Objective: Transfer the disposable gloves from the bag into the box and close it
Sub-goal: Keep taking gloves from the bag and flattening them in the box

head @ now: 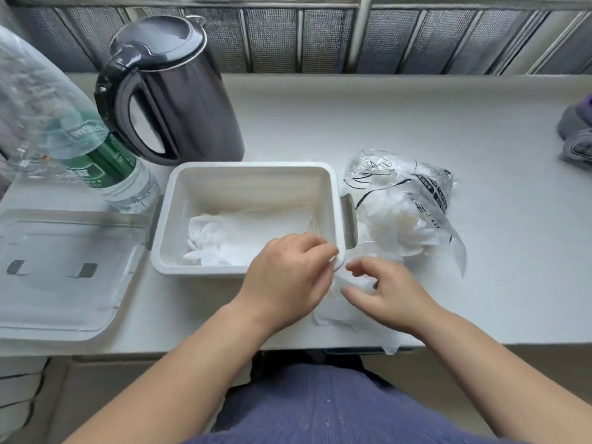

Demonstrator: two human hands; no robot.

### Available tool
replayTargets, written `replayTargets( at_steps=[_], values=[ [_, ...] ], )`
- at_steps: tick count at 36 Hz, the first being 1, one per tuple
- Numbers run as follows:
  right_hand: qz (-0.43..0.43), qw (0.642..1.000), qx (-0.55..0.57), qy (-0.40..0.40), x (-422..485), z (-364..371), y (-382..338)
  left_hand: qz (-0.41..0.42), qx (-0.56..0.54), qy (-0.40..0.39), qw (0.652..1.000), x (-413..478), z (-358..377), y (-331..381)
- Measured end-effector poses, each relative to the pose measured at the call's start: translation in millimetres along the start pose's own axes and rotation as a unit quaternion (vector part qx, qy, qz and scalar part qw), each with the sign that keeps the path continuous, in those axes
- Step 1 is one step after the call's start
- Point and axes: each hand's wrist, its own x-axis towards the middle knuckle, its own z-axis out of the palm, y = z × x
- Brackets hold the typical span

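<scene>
- Loose glove (336, 312): a thin, translucent white sheet on the near edge of the bench (416, 107), with one end hanging over the edge. Its outline is hard to make out against the pale surface.
- Left hand (288, 280): its fingers are curled together at the near right corner of the box (253, 168) and pinch the upper part of the loose glove.
- Right hand (387, 293): its fingers are curled over the same glove and the thumb is extended. It cannot be determined whether this hand grips the film.
- Box: white, rectangular and open, with a grey latch on its right side. Crumpled white gloves (237, 241) lie on its floor.
- Bag (413, 200): clear with black print, lying just right of the box and holding bunched white gloves.
- Lid (64, 274): translucent, lying flat on the bench left of the box.
- Kettle (173, 91): dark, standing behind the box.
- Water bottle (109, 165): green label, leaning beside the kettle. Its upper part is hidden by a clear plastic wrap (28, 91).
- Shoe (576, 136): cut off at the right edge.
</scene>
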Motion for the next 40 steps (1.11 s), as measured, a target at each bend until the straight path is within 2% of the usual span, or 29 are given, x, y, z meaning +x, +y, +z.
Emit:
replayTargets(
  at_steps=[3,5,6,8,10,14,16,18,21,25,27,29,33,36,38,40],
  values=[
    [0.004,0.98,-0.163,-0.115,-0.2,-1.6,17.7,-0.024,-0.027,-0.005,0.999,-2.0,6.5,1.6],
    [-0.028,0.954,-0.277,-0.114,1.9,-3.7,21.0,-0.037,-0.027,-0.002,0.999,-2.1,7.2,2.6],
    [-0.036,0.953,-0.285,-0.093,1.3,-5.9,20.6,-0.042,-0.023,-0.001,0.999,-2.0,7.4,4.2],
    [-0.041,0.971,-0.229,-0.055,2.0,-11.0,18.7,-0.06,-0.023,0.0,0.998,-1.5,6.7,5.7],
    [-0.038,0.991,-0.121,-0.036,0.7,-23.6,11.1,-0.081,-0.028,0.001,0.996,-1.5,6.7,7.5],
    [-0.021,0.995,0.078,-0.055,-2.2,-52.6,-11.3,-0.139,-0.109,0.013,0.984,0.2,-1.7,18.0],
    [-0.021,0.977,0.206,-0.05,-0.6,-65.1,-20.3,-0.193,-0.197,0.007,0.961,3.3,-6.9,25.8],
    [-0.035,0.951,0.305,-0.045,0.4,-75.1,-30.3,-0.234,-0.318,-0.029,0.918,7.3,-13.5,34.2],
    [-0.056,0.921,0.381,-0.058,3.6,-82.4,-46.1,-0.237,-0.456,-0.081,0.854,12.5,-20.3,41.8],
    [-0.075,0.917,0.39,-0.029,9.0,-82.2,-63.8,-0.261,-0.526,-0.062,0.807,16.5,-27.8,42.6],
    [-0.077,0.9,0.429,-0.033,11.5,-81.4,-69.0,-0.285,-0.589,-0.036,0.755,17.8,-30.1,38.4],
    [-0.068,0.885,0.453,-0.083,16.2,-77.7,-71.5,-0.299,-0.636,-0.01,0.711,19.4,-35.1,35.2],
    [0.015,0.871,0.443,-0.211,26.0,-61.6,-70.7,-0.314,-0.683,0.025,0.659,20.9,-44.1,23.9],
    [0.036,0.883,0.389,-0.261,26.0,-55.1,-68.7,-0.322,-0.703,0.03,0.633,20.7,-51.6,13.0],
    [0.02,0.893,0.359,-0.269,29.5,-51.0,-66.0,-0.318,-0.706,0.027,0.632,18.5,-55.7,4.7],
    [0.003,0.889,0.353,-0.294,32.7,-48.0,-69.1,-0.317,-0.706,0.033,0.632,17.0,-59.2,0.8]
  ],
)
